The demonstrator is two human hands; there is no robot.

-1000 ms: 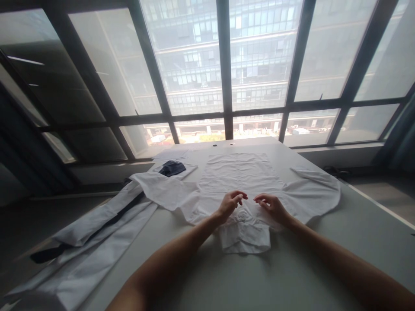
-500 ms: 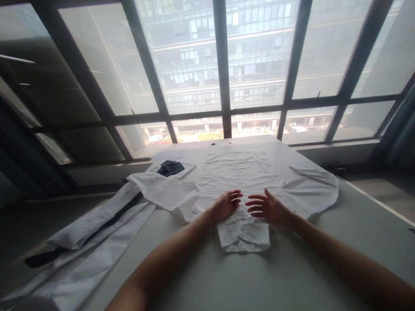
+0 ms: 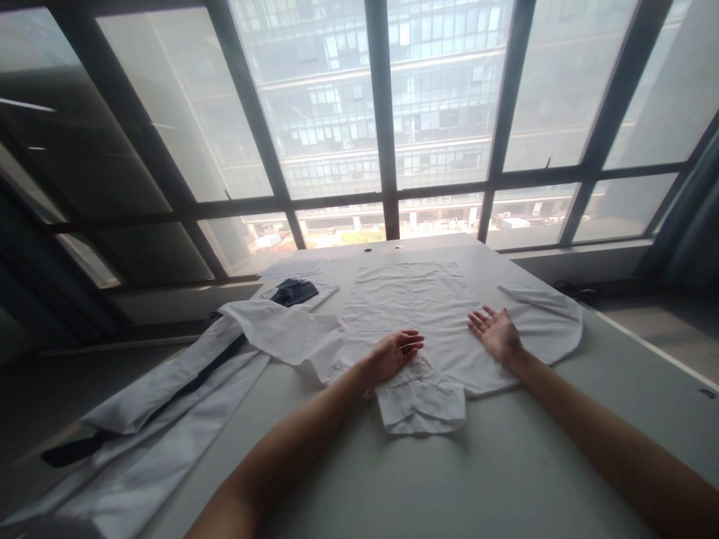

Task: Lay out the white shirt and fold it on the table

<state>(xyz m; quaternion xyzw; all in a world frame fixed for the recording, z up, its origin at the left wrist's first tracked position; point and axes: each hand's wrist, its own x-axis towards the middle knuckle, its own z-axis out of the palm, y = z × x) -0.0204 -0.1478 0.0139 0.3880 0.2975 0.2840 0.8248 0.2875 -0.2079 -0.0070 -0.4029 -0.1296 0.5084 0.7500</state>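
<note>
White shirt, sleeve near table edge

You can read no text, label, brand, number or sign in this view. At the right of the pale table, note the small dark mark: it is too small for you to tell whether it bears characters.

Strong daylight came through the windows beyond the far edge of the surface, washing out the building outside. That edge gleamed; the nearer part lay dull grey, softly shadowed below the white cloth. Wide-angle distortion tilted the outer window frames; the lower-left corner looked smeared.
</note>
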